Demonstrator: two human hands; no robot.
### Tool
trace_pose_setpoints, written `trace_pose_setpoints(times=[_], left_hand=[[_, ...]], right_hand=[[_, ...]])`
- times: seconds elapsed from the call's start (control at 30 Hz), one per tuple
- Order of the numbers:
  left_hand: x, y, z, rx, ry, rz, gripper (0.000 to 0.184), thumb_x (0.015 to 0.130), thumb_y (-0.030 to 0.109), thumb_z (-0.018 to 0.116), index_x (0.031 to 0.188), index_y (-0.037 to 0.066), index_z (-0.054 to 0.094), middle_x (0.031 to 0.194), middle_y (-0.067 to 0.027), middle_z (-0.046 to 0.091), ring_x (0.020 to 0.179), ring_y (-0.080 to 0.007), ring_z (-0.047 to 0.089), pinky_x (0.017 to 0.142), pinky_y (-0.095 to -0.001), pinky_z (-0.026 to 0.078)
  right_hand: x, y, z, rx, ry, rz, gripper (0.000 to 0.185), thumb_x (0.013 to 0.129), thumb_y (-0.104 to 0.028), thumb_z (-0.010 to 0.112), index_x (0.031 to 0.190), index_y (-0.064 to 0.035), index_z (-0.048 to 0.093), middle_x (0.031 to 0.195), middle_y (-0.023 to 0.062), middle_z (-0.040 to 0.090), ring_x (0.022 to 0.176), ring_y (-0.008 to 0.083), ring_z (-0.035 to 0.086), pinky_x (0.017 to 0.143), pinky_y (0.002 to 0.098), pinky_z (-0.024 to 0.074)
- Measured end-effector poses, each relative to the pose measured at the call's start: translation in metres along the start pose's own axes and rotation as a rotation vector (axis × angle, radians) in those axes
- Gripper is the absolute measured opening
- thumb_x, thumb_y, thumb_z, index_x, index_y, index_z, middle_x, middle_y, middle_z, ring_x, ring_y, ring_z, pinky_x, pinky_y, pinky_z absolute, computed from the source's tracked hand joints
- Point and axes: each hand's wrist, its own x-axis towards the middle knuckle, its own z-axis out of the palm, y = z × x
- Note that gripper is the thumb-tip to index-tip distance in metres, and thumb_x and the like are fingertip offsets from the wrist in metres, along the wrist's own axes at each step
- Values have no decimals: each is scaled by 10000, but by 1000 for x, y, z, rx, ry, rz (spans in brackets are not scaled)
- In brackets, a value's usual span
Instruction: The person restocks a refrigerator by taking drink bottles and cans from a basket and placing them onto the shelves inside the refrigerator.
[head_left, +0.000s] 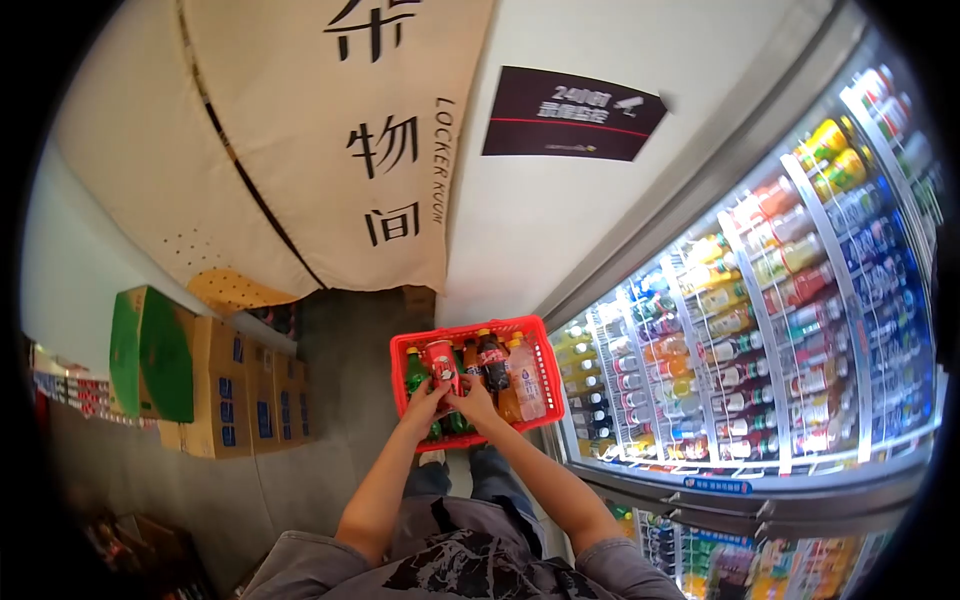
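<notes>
A red drink can [441, 358] is tilted above a red plastic basket [548, 372]. My left hand [427, 402] has its fingers closed around the can's lower part. From the other side my right hand [473, 398] also grips the can near its base, close to my left hand. In the basket, a green bottle [414, 368] lies left of the can. To the right are a dark cola bottle [493, 358] and a clear, pale pink bottle [526, 382]. My hands and the can partly cover other bottles.
A lit glass-door drinks fridge [740, 330] with several rows of bottles stands on the right. Cardboard boxes [240, 390] and a green box [150, 355] are stacked at left. A cloth curtain [310, 130] hangs ahead beside a dark sign [575, 115] on the white wall.
</notes>
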Motion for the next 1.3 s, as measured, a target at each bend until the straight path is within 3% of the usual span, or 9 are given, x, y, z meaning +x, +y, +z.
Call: trace_pose_setpoints(times=[0.13,0.23,0.4,0.5,0.73,1.0,1.13,1.2,1.3], left_hand=[[-22,21,27,90,-77,95,559,901,255,670,1400,180,430,1071,-7,622,970,-146,604,836,-351,485],[-39,29,53,137,-162,127,610,890,217,677,1433,178,403,1085,1,631,967,-127,604,799,-330,474],[-71,35,105,219,-361,259,644,898,164,653,1473,156,363,1105,-2,634,973,-109,600,765,-292,464],[-90,28,143,243,-441,272,653,897,76,640,1476,51,337,1175,-81,626,1045,-165,606,874,-294,491],[-154,-15,236,412,-660,370,733,849,57,666,1491,72,311,1147,-80,593,1043,-176,589,834,-319,520],[-233,-89,327,586,-964,406,738,832,49,686,1467,46,309,1174,-114,561,1025,-188,605,816,-317,539],[-272,-123,356,587,-1054,441,712,820,46,693,1435,35,335,1150,-120,561,1026,-191,601,818,-318,540],[-286,-136,365,604,-1107,416,741,824,65,686,1453,32,296,1221,-127,545,1068,-205,585,861,-334,512],[-295,-157,375,616,-1142,393,739,828,44,673,1456,23,285,1227,-131,550,1094,-200,580,898,-340,503]], right_hand=[[-13,15,-6,220,93,37,698,726,-215,806,1275,7,436,1172,163,592,1073,248,612,878,362,516],[-28,19,-23,350,140,-36,647,788,-76,749,1315,-9,380,1158,155,598,1070,207,612,890,344,527],[-81,-1,-77,492,199,-127,645,807,-41,720,1342,-21,360,1195,157,588,1094,199,602,928,338,506],[-120,-11,-112,492,283,-248,649,833,-15,700,1373,-35,341,1251,147,571,1133,193,584,964,326,485],[-226,-3,-185,538,473,-307,668,851,-25,691,1404,-38,315,1285,165,553,1184,210,562,1001,350,475],[-362,30,-244,345,874,-296,698,827,-116,724,1398,-2,339,1276,256,577,1147,276,616,993,385,488],[-422,38,-260,316,933,-296,739,848,-88,701,1446,18,281,1350,274,510,1231,293,553,1029,395,458],[-445,42,-264,327,960,-241,717,863,-49,669,1456,21,272,1382,280,475,1270,300,516,1052,396,437],[-463,66,-265,407,964,-290,648,887,39,584,1462,-30,293,1431,224,438,1315,277,473,1096,392,391]])
